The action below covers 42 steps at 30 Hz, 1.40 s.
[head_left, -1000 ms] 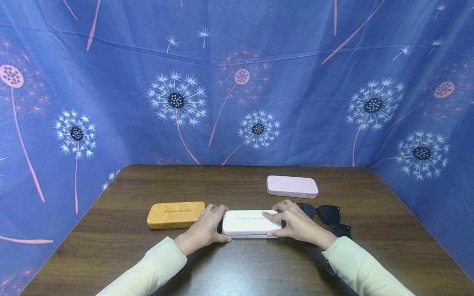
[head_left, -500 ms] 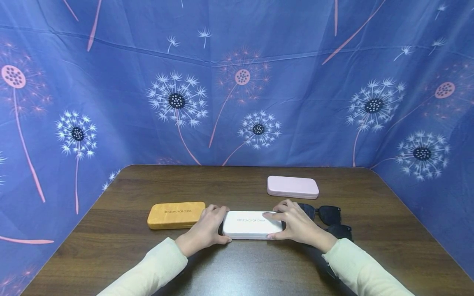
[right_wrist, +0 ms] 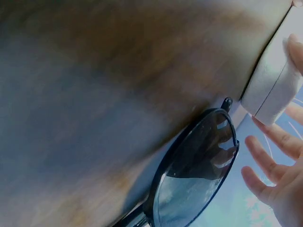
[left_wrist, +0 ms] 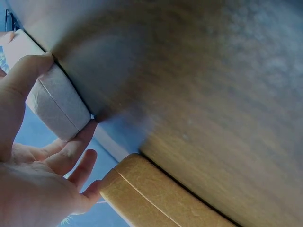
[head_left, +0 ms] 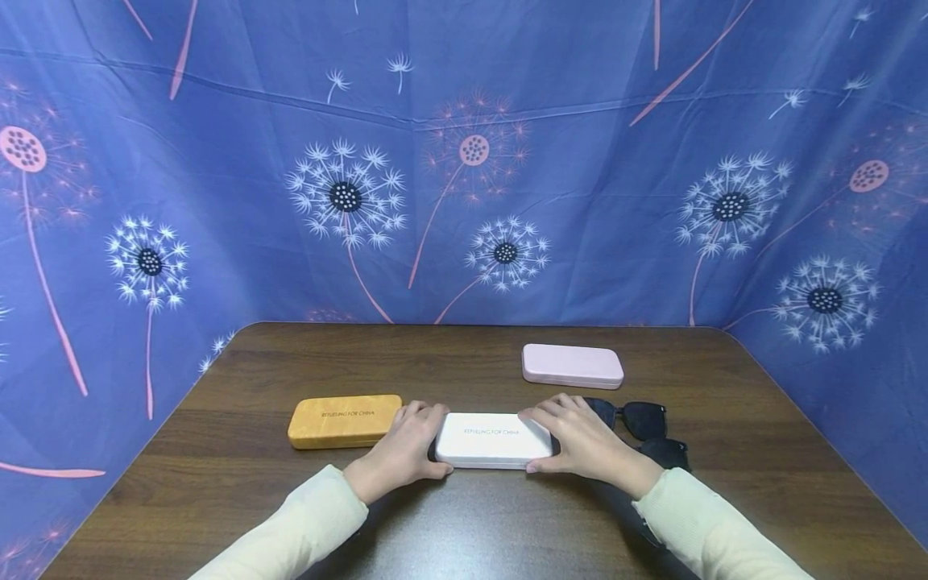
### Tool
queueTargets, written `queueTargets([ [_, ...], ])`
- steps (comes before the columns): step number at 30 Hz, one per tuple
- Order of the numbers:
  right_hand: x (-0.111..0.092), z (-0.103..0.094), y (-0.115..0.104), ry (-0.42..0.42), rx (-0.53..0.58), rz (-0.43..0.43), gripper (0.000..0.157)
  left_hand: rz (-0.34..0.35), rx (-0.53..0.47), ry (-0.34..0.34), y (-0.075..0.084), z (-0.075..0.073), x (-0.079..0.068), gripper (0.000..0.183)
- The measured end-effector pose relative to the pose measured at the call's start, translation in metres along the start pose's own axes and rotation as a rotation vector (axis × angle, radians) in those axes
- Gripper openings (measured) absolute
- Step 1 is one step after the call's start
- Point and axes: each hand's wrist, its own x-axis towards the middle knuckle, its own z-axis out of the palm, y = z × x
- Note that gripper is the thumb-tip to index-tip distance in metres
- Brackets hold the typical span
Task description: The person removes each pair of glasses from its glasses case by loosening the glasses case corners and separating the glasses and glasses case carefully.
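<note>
A white glasses case (head_left: 487, 441) with small lettering on its lid lies closed on the table, between both hands. My left hand (head_left: 408, 443) grips its left end, thumb at the front edge and fingers at the back. At the right end, my right hand (head_left: 576, 439) holds it with the thumb on the front and fingers over the lid's back edge. A yellow glasses case (head_left: 341, 422) lies just left of my left hand. Black sunglasses (head_left: 644, 420) lie beside my right hand, and one dark lens (right_wrist: 196, 165) shows large in the right wrist view.
A pink glasses case (head_left: 572, 366) lies farther back on the brown wooden table (head_left: 464, 524). Another dark lens (head_left: 667, 453) shows near the right wrist, with more of it hidden by the sleeve. A blue dandelion-print cloth (head_left: 602, 185) hangs behind and at both sides.
The white case's lid, slightly raised a second ago, now sits down flush. My right index finger has drawn back from the lid's top to its back edge. The left hand stays put.
</note>
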Motion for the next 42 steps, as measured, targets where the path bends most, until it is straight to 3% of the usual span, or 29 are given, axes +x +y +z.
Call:
queueTargets([
  [10, -0.004, -0.001, -0.001, -0.026, -0.044, -0.007, 0.073, 0.002, -0.007, -0.032, 0.001, -0.004, 0.000, 0.067],
  [20, -0.002, -0.002, 0.000, -0.007, -0.024, -0.020, 0.071, 0.074, 0.072, 0.003, -0.002, -0.007, 0.004, 0.060],
  [32, 0.013, -0.005, 0.003, 0.040, -0.032, -0.044, 0.070, 0.044, 0.037, -0.001, -0.015, -0.015, 0.016, 0.064],
  [42, 0.035, -0.008, 0.002, 0.037, -0.014, -0.007, 0.069, -0.003, 0.002, -0.010, -0.027, -0.030, 0.026, 0.067],
])
